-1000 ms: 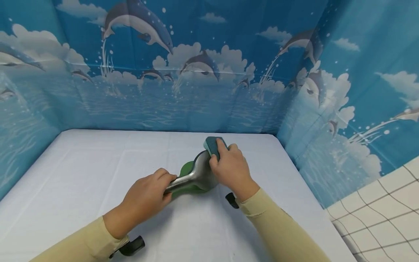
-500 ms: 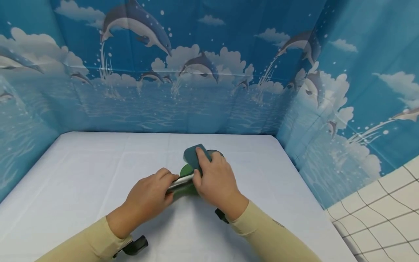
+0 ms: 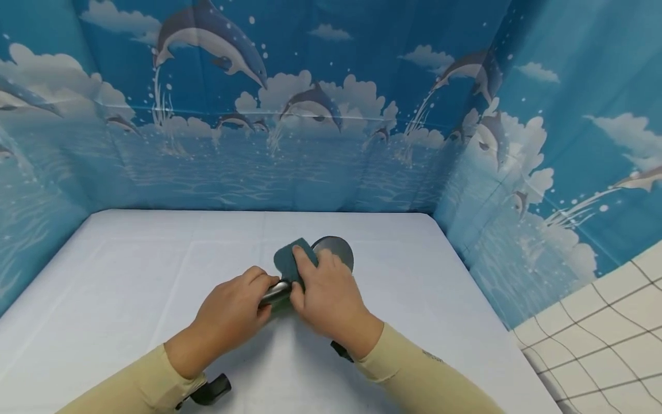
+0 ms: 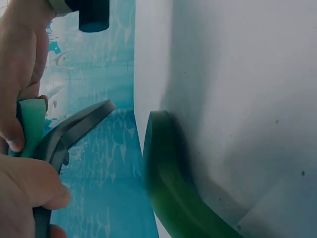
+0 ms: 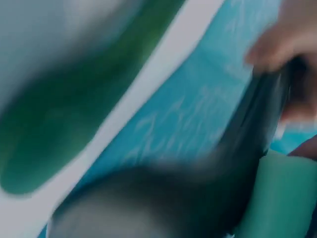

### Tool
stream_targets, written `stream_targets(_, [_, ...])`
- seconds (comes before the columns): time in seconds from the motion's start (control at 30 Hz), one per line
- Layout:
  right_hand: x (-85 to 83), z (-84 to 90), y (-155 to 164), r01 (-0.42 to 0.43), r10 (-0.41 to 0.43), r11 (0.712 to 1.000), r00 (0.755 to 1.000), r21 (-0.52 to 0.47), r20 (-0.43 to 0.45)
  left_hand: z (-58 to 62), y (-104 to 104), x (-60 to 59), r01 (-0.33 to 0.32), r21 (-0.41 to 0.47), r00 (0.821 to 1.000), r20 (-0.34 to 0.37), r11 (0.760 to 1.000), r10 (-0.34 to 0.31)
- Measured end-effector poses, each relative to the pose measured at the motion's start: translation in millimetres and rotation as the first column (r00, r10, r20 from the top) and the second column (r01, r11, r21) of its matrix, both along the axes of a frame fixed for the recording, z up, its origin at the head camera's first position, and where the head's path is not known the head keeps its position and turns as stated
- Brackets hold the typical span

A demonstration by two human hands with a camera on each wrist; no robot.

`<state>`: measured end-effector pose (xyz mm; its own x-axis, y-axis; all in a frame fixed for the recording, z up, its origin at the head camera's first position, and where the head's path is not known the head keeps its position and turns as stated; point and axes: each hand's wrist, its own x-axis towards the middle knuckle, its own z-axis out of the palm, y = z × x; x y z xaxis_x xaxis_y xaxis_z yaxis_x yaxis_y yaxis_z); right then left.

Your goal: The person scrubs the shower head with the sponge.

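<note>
My left hand point(image 3: 233, 307) grips the handle of a shiny grey tool point(image 3: 333, 248), which has a broad round head. The tool's kind is unclear; its head points away to the right. My right hand point(image 3: 333, 296) holds a sponge point(image 3: 288, 259), dark teal on one side and light green on the other, against the handle close to the left hand. In the left wrist view, fingers and thumb close on the sponge point(image 4: 33, 121). Below the tool is a green curved thing point(image 4: 163, 173) with a rounded end, mostly hidden by the hands in the head view.
Both hands work over a white-covered table point(image 3: 155, 259). A blue curtain point(image 3: 310, 155) printed with dolphins stands behind it and along its sides. Black devices point(image 3: 211, 390) sit at the wrists. Pale tiles point(image 3: 605, 339) show at the lower right.
The sponge and right hand have moved left from the grey tool's round head onto its handle, uncovering the head. My left hand has stayed nearly in place on the handle.
</note>
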<state>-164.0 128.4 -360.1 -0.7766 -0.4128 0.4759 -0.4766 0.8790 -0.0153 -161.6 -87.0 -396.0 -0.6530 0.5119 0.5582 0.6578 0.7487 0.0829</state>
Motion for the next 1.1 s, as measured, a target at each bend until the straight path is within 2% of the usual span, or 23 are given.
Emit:
stream_targets(0.1, [-15.1,7.5,15.4,0.112,-0.106,0.991,0.991,-0.069,0.087,-0.2,-2.4,0.3,-0.014,0.008,0.999,0.031,1.000,0.013])
stream_targets(0.2, [-29.6,11.4,33.8,0.247,-0.215,0.962,0.948,-0.115,0.235,-0.4,-4.4,0.3,-0.021,0.016,0.998,0.061,1.000,0.020])
stream_targets(0.23, [-31.7,11.1,37.3,0.280,-0.240,0.953,0.931,-0.117,0.274,-0.5,-4.8,0.2,-0.020,0.020,0.998,0.066,1.000,0.019])
stream_targets(0.27, [-32.3,10.0,39.0,0.291,-0.247,0.949,0.925,-0.122,0.290,-0.4,-5.0,0.1,-0.019,0.024,0.997,0.069,1.000,0.017])
stream_targets(0.33, [-27.9,6.5,35.5,0.270,-0.227,0.954,0.935,-0.130,0.274,0.1,-4.8,-0.4,-0.017,0.031,0.997,0.074,0.999,0.015])
stream_targets(0.43, [-14.0,0.8,18.8,0.153,-0.138,0.981,0.982,-0.117,0.130,0.8,-3.9,-1.1,-0.017,0.042,0.997,0.081,0.999,0.014])
stream_targets(0.5, [-7.6,-3.6,10.7,0.079,-0.076,0.992,0.996,-0.095,0.038,1.3,-3.9,-0.9,-0.032,0.049,0.994,0.103,0.998,0.027])
stream_targets(0.57, [-8.8,-6.8,10.9,0.040,-0.040,0.995,0.999,-0.095,0.004,2.4,-4.8,-0.4,-0.046,0.064,0.990,0.135,0.997,0.037])
stream_targets(0.6, [-12.6,-7.5,14.4,0.042,-0.041,0.993,0.999,-0.113,0.016,3.0,-5.6,-0.1,-0.052,0.074,0.988,0.152,0.996,0.040])
stream_targets(0.67, [-24.0,-7.5,25.9,0.094,-0.081,0.981,0.993,-0.171,0.081,4.1,-7.7,0.4,-0.067,0.097,0.982,0.185,0.993,0.049])
stream_targets(0.73, [-34.0,-7.3,37.4,0.172,-0.138,0.960,0.977,-0.219,0.165,4.5,-9.4,0.6,-0.072,0.119,0.978,0.203,0.990,0.047])
stream_targets(0.8, [-37.0,-8.4,41.8,0.230,-0.180,0.942,0.961,-0.245,0.211,3.5,-10.6,0.4,-0.069,0.132,0.978,0.203,0.989,0.042])
stream_targets(0.83, [-35.3,-9.6,40.7,0.228,-0.177,0.941,0.962,-0.251,0.208,2.8,-10.7,0.1,-0.070,0.135,0.978,0.204,0.988,0.042])
stream_targets(0.93, [-22.8,-14.3,27.3,0.096,-0.071,0.964,0.992,-0.248,0.107,1.4,-9.5,-1.7,-0.065,0.141,0.981,0.192,0.988,0.037])
stream_targets(1.03, [-14.5,-16.8,15.7,-0.046,0.045,0.974,0.999,-0.221,-0.010,1.6,-8.2,-3.1,-0.070,0.154,0.980,0.196,0.986,0.039])
stream_targets(1.1, [-17.8,-16.3,17.2,-0.040,0.038,0.971,0.999,-0.235,-0.012,2.8,-8.7,-2.6,-0.082,0.164,0.976,0.215,0.983,0.046])
